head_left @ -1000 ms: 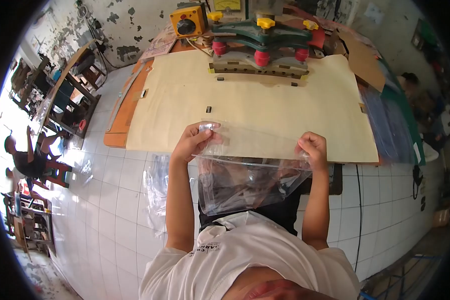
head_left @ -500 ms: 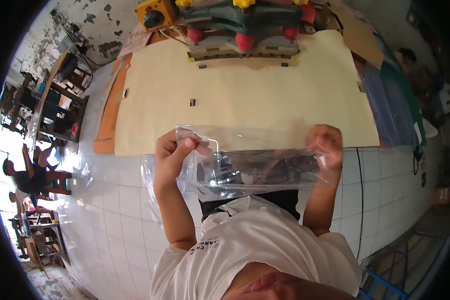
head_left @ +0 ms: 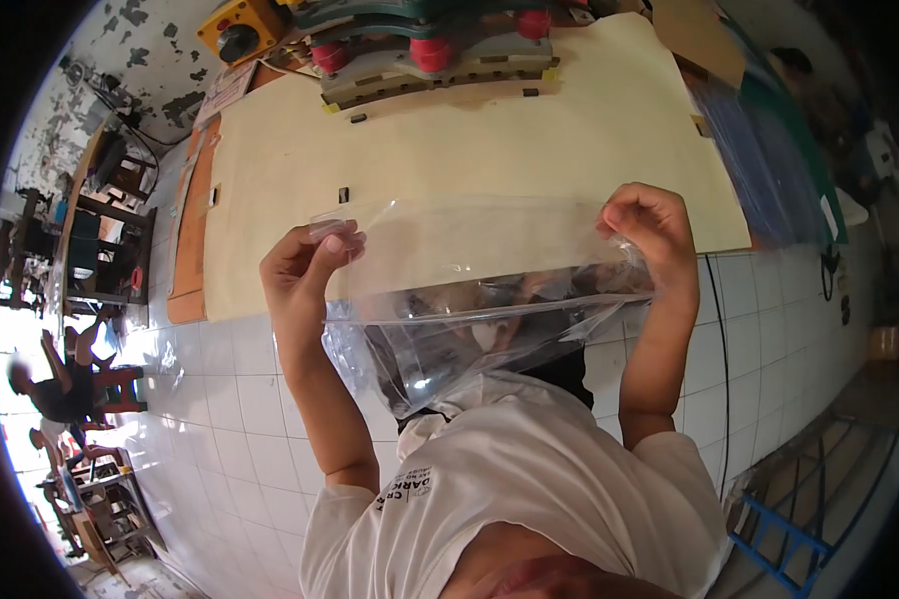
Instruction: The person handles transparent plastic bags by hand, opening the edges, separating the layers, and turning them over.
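A clear plastic sheet (head_left: 469, 285), folded or layered with a thicker seam across it, is stretched between my two hands at the table's near edge. My left hand (head_left: 310, 262) pinches its left upper corner between thumb and fingers. At the other end, my right hand (head_left: 654, 235) grips the right upper corner with curled fingers. The lower part of the plastic droops in front of my shirt, and light glints off its creases. Behind it lies the cream-covered work table (head_left: 449, 160).
A machine with red knobs (head_left: 431, 54) stands at the table's far side, a yellow switch box (head_left: 238, 32) to its left. Small dark blocks (head_left: 345, 195) sit on the table. Clear sheets (head_left: 759, 170) lie at right. People (head_left: 60, 384) sit far left; a blue metal frame (head_left: 784, 539) stands lower right.
Both hands have moved up in view and farther apart, spreading the plastic sheet wider. The camera view has shifted, so the machine sits higher and more to the left.
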A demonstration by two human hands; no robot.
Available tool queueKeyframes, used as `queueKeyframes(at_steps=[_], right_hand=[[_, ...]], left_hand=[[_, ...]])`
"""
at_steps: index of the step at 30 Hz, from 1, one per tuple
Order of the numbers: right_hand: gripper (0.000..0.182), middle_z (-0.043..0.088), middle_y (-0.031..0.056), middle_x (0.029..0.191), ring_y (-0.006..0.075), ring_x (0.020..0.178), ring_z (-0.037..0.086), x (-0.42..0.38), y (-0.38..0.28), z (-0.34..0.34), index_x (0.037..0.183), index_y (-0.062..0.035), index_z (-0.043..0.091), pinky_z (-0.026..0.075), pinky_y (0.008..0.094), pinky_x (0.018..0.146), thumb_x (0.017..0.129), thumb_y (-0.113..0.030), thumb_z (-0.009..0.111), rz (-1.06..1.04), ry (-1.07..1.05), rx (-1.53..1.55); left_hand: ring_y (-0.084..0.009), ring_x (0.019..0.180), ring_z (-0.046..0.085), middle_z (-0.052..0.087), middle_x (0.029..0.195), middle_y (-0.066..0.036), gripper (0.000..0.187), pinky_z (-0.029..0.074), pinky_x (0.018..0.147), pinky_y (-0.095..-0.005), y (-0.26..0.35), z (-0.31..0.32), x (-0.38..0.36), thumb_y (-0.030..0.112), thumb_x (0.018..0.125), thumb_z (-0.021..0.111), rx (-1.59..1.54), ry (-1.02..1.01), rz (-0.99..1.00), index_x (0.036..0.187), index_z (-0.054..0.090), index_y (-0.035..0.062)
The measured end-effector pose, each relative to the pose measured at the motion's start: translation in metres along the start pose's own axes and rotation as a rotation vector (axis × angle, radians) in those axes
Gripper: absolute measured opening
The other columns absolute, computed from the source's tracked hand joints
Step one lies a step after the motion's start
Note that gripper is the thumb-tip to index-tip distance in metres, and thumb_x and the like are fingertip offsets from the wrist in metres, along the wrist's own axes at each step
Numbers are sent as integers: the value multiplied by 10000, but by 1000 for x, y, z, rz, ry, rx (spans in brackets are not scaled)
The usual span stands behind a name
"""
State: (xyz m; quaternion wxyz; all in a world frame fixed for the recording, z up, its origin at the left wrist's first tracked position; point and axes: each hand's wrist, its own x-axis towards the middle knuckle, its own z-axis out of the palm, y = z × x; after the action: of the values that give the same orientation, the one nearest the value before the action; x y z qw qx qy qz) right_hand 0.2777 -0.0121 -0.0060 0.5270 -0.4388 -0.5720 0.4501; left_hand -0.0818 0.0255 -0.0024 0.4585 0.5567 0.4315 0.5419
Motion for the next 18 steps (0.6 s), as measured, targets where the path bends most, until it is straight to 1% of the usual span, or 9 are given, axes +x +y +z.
queueKeyframes(at_steps=[1,3,4,6,9,12,13,15,18], right_hand=[[147,615,61,694,113,668,576,-1,2,1,790,24,617,444,246,646,870,-99,625,8,6,0],[211,627,72,729,123,690,575,-1,9,2,808,21,624,441,256,674,889,-174,612,12,22,70],[211,627,72,729,123,690,575,-2,11,2,808,21,624,441,256,674,889,-174,612,14,22,67],[285,645,76,790,133,738,576,-4,15,2,820,12,630,431,258,726,906,-255,583,23,0,224],[313,657,75,849,134,776,572,-6,25,-1,825,5,637,412,250,764,913,-285,557,29,-61,144],[245,664,61,850,107,780,561,-6,20,3,823,0,641,399,234,763,910,-213,555,101,-80,107],[245,664,61,850,107,780,561,-6,18,4,823,0,641,399,234,763,910,-213,555,103,-78,104],[193,663,50,823,78,776,551,-6,16,5,820,1,642,395,219,741,904,-150,556,142,-42,109],[157,662,47,800,63,767,549,-5,14,8,818,5,640,400,209,721,898,-111,571,174,0,92]], left_hand=[[-257,843,664,669,952,-160,192,551,760,-395,-1,0,0,160,862,663,-1,-6,-7,916,637,-23],[-251,831,662,670,956,-153,182,547,747,-380,-4,-1,-1,153,874,651,-62,29,-9,930,630,-19],[-251,831,662,670,956,-153,182,547,747,-380,-6,-2,-1,153,874,651,-65,29,-11,930,630,-19],[-235,780,676,676,908,-163,177,572,708,-366,-9,-3,0,127,851,669,-111,107,-5,903,642,-40],[-231,772,676,674,915,-164,172,572,694,-360,-9,-5,0,134,854,668,-68,155,-4,896,643,-31],[-213,786,661,672,955,-152,143,541,709,-337,-11,-7,-1,132,892,616,-60,135,-23,915,626,-9],[-213,786,661,672,955,-152,143,541,709,-337,-12,-9,0,132,892,616,-63,132,-25,915,626,-9],[-201,763,658,675,936,-153,139,545,708,-336,-14,-16,2,131,893,610,-49,72,-40,904,624,-7],[-189,732,652,676,899,-149,157,553,702,-342,-13,-24,2,148,900,600,-43,36,-82,883,620,-7]])
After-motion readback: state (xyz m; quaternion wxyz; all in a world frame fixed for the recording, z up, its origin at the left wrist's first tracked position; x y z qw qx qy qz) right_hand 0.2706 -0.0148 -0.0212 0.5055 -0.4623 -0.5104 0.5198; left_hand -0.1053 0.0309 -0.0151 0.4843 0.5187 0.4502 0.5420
